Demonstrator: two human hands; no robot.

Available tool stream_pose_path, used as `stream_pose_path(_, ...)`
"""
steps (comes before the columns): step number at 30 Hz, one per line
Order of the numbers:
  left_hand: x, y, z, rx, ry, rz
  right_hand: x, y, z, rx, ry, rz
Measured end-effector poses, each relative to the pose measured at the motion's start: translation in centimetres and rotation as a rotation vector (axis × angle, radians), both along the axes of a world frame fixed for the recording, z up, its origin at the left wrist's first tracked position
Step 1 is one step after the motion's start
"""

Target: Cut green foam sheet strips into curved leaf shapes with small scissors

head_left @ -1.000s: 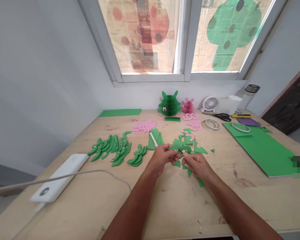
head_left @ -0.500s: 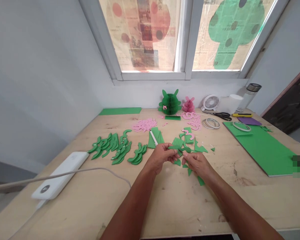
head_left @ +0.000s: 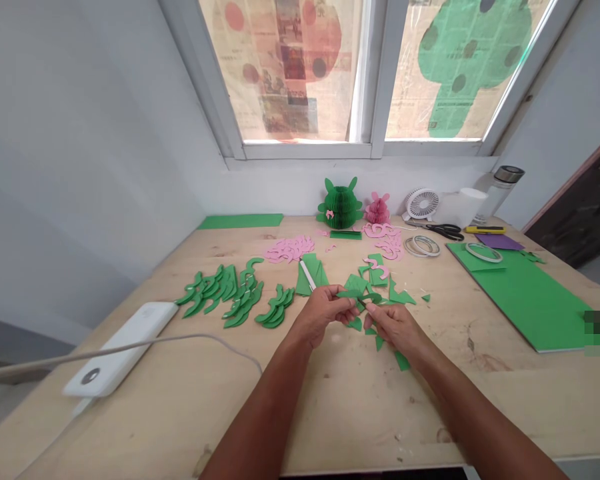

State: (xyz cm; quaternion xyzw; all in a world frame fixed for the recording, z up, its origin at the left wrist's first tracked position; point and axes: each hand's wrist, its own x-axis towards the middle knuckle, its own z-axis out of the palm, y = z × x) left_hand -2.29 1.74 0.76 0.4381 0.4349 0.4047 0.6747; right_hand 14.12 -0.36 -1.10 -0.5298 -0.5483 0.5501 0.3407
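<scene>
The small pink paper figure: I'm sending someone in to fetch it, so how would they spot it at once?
Look at the window, then straight down to the back of the wooden table. There, between a green pleated figure and a white fan, stands the pink paper figure. Its pink pleats and smaller size set it apart from its green neighbour.
</scene>
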Motion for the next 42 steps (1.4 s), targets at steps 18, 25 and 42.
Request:
stream_pose_path(18, -0.5, 0.2, 0.0, -0.003, 0.012, -0.051, 0.3, 0.0, -0.2, 0.014, -0.002, 0.048)
stream_pose_path(25, -0.7, 0.1, -0.1, 0.001, 0.008, -0.1, 0.4, -0.2, 0.0, 0.081, -0.044, 0.066)
stream_pose_path(42, -1.1, 0.1, -0.1, 0.006, 0.017, -0.178, 0.6, -0.3, 0.6, 0.002, -0.016, 0.11)
